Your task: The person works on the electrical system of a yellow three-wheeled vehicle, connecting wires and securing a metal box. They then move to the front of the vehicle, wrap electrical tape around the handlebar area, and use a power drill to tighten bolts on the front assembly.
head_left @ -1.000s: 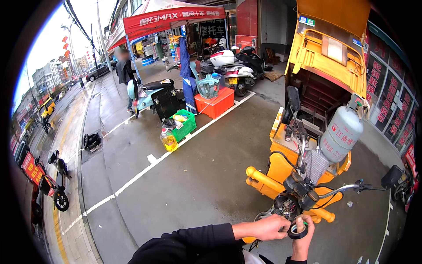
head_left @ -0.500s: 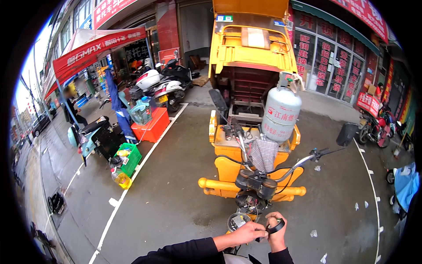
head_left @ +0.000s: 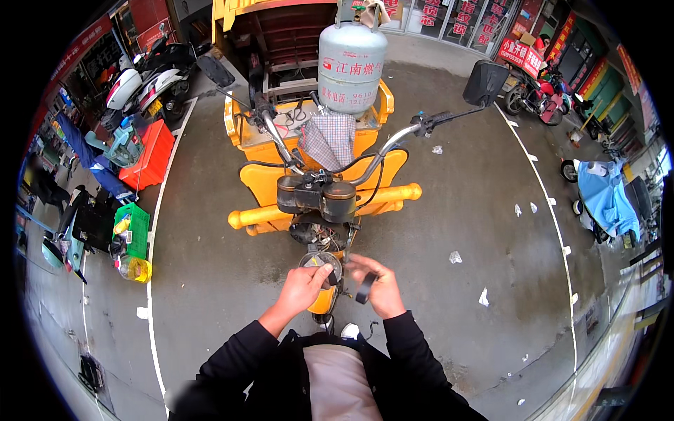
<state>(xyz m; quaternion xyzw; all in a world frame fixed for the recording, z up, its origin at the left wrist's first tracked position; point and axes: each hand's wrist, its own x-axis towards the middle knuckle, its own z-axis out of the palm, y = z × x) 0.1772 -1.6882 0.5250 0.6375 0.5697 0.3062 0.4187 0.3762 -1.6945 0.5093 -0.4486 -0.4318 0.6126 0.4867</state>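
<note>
A roll of black tape (head_left: 365, 288) is held in my right hand (head_left: 384, 291), with the index finger stretched out toward the front of the yellow tricycle (head_left: 379, 198). My left hand (head_left: 296, 291) is closed in a pinch, and a small dark piece (head_left: 331, 278) shows below its thumb; its kind is not clear. Both hands are just in front of the tricycle's round headlamp housing (head_left: 308, 262), which the left thumb partly covers. Loose wires (head_left: 325, 241) show behind it, below two round black gauges (head_left: 338, 201).
Handlebars (head_left: 393, 140) and a black mirror (head_left: 485, 83) rise ahead. A grey gas cylinder (head_left: 352, 67) stands on the tricycle beside a checked cloth (head_left: 330, 140). To the left are a green crate (head_left: 138, 228), a yellow-liquid bottle (head_left: 135, 269) and a red box (head_left: 151, 154).
My hands have moved apart; before, the left fingers were at the tape roll in the right hand. The view has tilted down and turned right, showing more of my arms.
</note>
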